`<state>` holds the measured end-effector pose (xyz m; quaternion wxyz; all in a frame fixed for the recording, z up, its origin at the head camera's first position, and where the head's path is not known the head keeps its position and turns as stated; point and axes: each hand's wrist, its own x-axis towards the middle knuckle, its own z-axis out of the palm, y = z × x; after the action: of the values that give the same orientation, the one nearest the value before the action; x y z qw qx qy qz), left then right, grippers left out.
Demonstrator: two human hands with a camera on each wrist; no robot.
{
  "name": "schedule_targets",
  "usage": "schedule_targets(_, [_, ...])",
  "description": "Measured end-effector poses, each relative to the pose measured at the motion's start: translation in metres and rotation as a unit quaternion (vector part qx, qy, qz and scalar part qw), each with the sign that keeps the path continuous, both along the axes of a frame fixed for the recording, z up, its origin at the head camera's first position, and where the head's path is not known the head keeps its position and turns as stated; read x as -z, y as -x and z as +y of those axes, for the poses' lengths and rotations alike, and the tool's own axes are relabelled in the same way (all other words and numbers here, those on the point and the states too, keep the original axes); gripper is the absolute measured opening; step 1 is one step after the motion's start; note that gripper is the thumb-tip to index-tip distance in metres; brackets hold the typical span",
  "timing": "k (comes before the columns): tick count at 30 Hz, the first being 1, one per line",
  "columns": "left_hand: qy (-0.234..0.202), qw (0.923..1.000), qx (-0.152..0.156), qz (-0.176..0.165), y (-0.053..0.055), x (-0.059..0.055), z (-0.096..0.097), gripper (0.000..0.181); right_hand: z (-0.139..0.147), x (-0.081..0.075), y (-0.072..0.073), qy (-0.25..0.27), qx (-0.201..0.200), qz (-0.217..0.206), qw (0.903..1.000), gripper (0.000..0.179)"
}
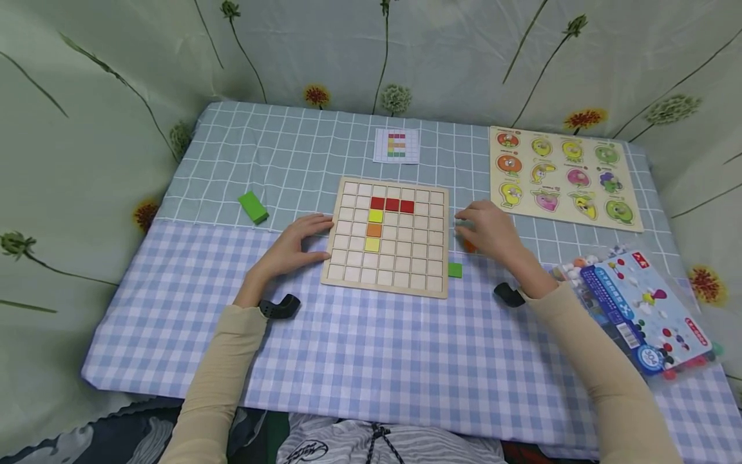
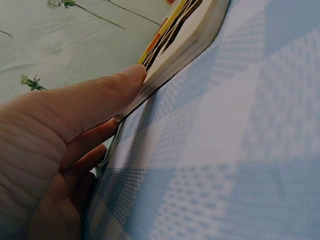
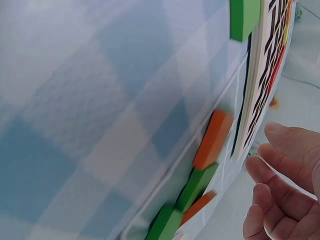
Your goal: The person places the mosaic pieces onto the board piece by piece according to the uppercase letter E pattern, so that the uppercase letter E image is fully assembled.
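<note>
table (image 1: 359, 348) with board (image 1: 406, 251); card (image 1: 380, 147); puzzle (image 1: 560, 191); blocks (image 1: 252, 207); box (image 1: 643, 309)

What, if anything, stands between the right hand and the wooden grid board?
Nothing visible: a narrow gap separates the right hand from the board. A green block sits at the board's right edge, lower in the head view, off that line.

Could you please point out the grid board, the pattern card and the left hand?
Grid board (image 1: 388, 246): head view, a bare square near its middle.
Pattern card (image 1: 397, 145): head view, the printed pattern at its middle.
Left hand (image 1: 291, 245): head view, the back of the hand.
</note>
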<state>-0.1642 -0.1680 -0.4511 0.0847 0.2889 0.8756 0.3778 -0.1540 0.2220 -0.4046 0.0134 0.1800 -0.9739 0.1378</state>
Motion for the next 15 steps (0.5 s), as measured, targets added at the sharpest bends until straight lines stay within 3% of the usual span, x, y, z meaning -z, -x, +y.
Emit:
schedule_targets(6, [0.000, 1.0000, 0.001, 0.001, 0.000, 0.000, 0.000, 0.063, 0.014, 0.002, -0.002, 0.002, 0.015, 0.010, 0.9998, 0.024])
schedule_targets(15, [-0.001, 1.0000, 0.001, -0.001, 0.000, -0.001, 0.001, 0.063, 0.023, 0.001, -0.004, 0.003, 0.035, -0.010, 0.9993, 0.024])
